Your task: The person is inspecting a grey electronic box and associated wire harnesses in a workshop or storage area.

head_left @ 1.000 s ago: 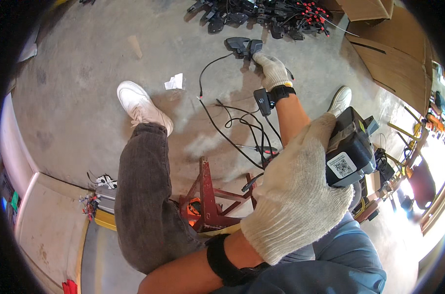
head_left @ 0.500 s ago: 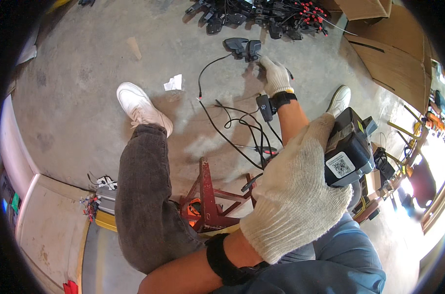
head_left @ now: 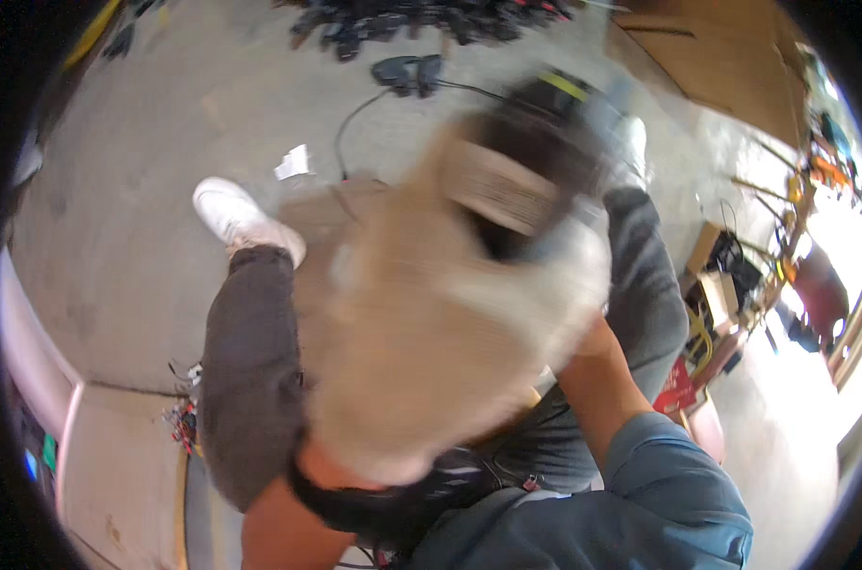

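Observation:
A black boxy pack (head_left: 545,142) with a white label and a yellow-green strip is held up by my left hand (head_left: 402,304), in a knitted cream glove. Motion smears both the hand and the pack. My right hand (head_left: 573,275), also gloved, is just behind and beside the pack, beyond my left hand. Its fingers are hidden or blurred, so whether it touches the pack is unclear. On the floor ahead lies a pair of dark moulded parts (head_left: 407,74) with a thin black cable (head_left: 340,142) running from them.
A heap of black parts with cables (head_left: 402,21) lies at the far side. A large cardboard box (head_left: 716,71) stands at the far right. A scrap of white paper (head_left: 293,161) is near my white left shoe (head_left: 236,214). Cluttered items and a small open carton (head_left: 719,296) stand at right.
My left hand has raised the pack and moved it left and away from me. My right hand has drawn back from the dark parts on the floor to beside the pack.

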